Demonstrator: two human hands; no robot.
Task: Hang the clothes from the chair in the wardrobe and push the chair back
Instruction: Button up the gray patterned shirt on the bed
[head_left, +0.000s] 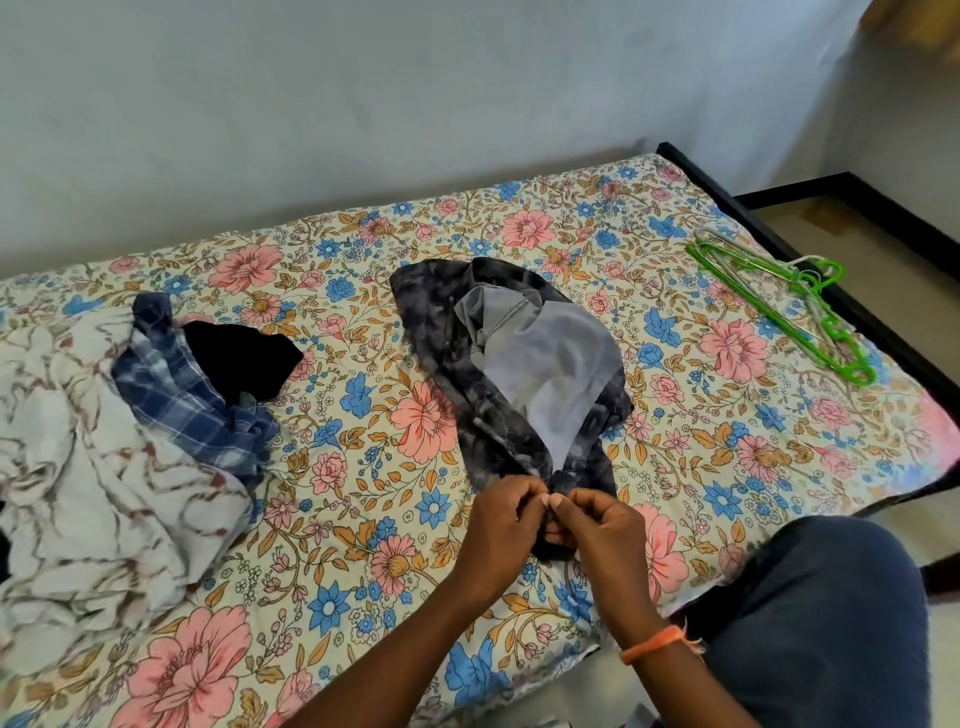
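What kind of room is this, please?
Most likely a bedroom: a bed with a floral sheet, clothes such as a plaid shirt lying on it, and green hangers near its edge.

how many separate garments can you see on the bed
4, perhaps more hidden. A dark mottled shirt lies mid-bed, its near edge pinched by both hands. At left, a blue plaid shirt, a black garment on it, and a white patterned cloth.
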